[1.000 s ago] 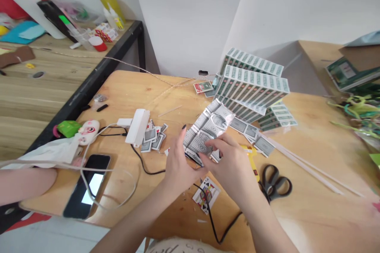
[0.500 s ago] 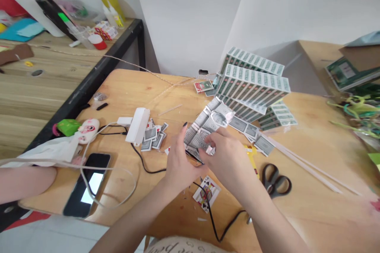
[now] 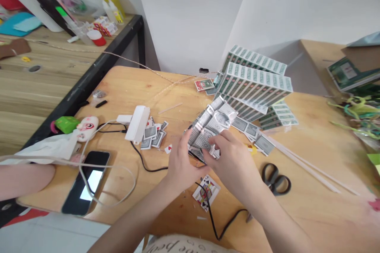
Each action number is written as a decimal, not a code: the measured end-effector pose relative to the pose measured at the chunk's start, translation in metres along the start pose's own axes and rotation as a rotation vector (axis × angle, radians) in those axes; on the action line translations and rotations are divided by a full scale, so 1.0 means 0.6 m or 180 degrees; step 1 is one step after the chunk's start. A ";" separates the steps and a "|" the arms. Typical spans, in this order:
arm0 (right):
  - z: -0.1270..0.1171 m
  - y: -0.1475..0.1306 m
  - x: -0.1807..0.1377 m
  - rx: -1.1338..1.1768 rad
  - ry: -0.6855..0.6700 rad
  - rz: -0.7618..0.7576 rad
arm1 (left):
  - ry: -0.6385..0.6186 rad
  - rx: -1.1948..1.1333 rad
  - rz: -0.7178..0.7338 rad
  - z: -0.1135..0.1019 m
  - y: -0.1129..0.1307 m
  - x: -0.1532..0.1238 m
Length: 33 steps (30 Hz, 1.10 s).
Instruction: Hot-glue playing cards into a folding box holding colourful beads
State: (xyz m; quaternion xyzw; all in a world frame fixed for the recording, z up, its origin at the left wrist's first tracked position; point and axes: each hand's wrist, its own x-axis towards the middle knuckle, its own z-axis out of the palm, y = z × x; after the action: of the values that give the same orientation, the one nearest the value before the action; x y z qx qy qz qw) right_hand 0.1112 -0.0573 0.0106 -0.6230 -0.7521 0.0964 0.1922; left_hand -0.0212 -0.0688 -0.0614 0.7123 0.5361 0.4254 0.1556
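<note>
Both my hands hold a small structure of grey-backed playing cards just above the wooden table. My left hand grips its lower left side, thumb up along the edge. My right hand pinches its lower right part with the fingertips. A face card lies flat on the table under my wrists, with a black cable running across it. Part of a yellow tool shows behind my right hand.
Stacked sheets of card packs stand behind the structure. Black scissors and white sticks lie to the right. Loose cards, a white adapter and a phone lie to the left. Another person's arm rests at the left edge.
My hands have lifted the card structure slightly and drawn closer around it; my left fingers have folded in against it. The view shifted a little downward.
</note>
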 end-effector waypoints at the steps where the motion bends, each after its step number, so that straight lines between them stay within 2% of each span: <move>1: -0.001 0.001 0.000 0.0023 0.0008 0.0029 | 0.0060 0.0017 0.0071 0.001 -0.003 -0.003; 5: -0.001 0.003 -0.001 0.0049 0.0081 0.0017 | 0.0363 0.0043 0.0415 0.006 -0.016 -0.013; 8: 0.002 0.004 -0.005 0.0008 0.0119 -0.0050 | 0.0367 0.0016 0.0532 0.006 -0.022 -0.016; 15: 0.009 0.009 -0.012 0.0169 0.0138 0.0027 | 0.0420 -0.0293 0.0360 0.014 -0.041 -0.027; 19: 0.011 0.013 -0.019 0.0350 0.0186 0.0153 | -0.0008 -0.1097 -0.0022 -0.001 -0.049 -0.020; 23: 0.011 0.016 -0.024 0.0423 0.0174 0.0178 | -0.0569 -0.1049 -0.0363 -0.029 -0.054 0.005; 27: 0.010 0.014 -0.028 0.0404 0.0250 0.0169 | -0.1185 -0.1417 -0.0616 -0.042 -0.059 0.026; 29: 0.009 0.010 -0.029 0.0383 0.0301 0.0183 | -0.1331 -0.1599 -0.0678 -0.043 -0.061 0.032; 33: 0.009 0.003 -0.030 0.0359 0.0345 0.0250 | -0.1375 -0.1735 -0.0664 -0.043 -0.060 0.039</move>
State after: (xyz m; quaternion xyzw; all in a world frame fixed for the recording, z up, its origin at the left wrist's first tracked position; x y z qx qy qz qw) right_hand 0.1133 -0.0741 0.0018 -0.6445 -0.7089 0.1123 0.2635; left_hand -0.0622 -0.0400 -0.0604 0.6597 0.4276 0.3741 0.4920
